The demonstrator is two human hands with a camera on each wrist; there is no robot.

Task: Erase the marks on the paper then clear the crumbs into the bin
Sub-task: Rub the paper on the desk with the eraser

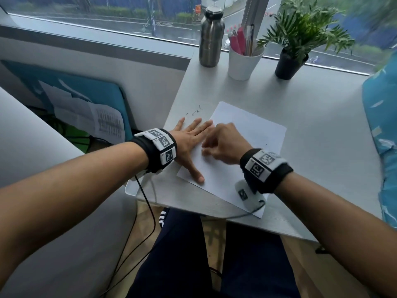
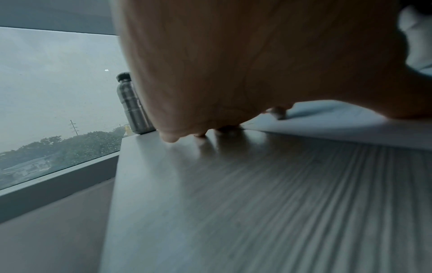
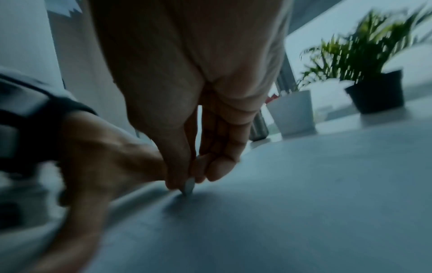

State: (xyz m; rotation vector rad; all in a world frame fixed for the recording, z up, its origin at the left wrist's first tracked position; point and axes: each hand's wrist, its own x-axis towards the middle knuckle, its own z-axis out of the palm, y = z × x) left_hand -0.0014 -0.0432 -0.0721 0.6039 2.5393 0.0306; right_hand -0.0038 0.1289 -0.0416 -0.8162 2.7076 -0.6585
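The paper (image 1: 240, 147) lies on the tabletop (image 1: 311, 117) before the white cup (image 1: 243, 61). The left hand (image 1: 189, 145) presses it flat, fingers spread; the right hand (image 1: 223, 145) pinches a small eraser (image 3: 188, 186) against it. Best to rub in short strokes away from the bracing hand, so the sheet won't buckle.

Bottle (image 1: 211, 37), cup (image 1: 245, 61), plant (image 1: 300, 39) behind paper (image 1: 253, 134), seemingly.

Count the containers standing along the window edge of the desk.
3: a steel bottle leftmost, a white cup of pens in the middle, a black plant pot rightmost. Others may sit outside the view.
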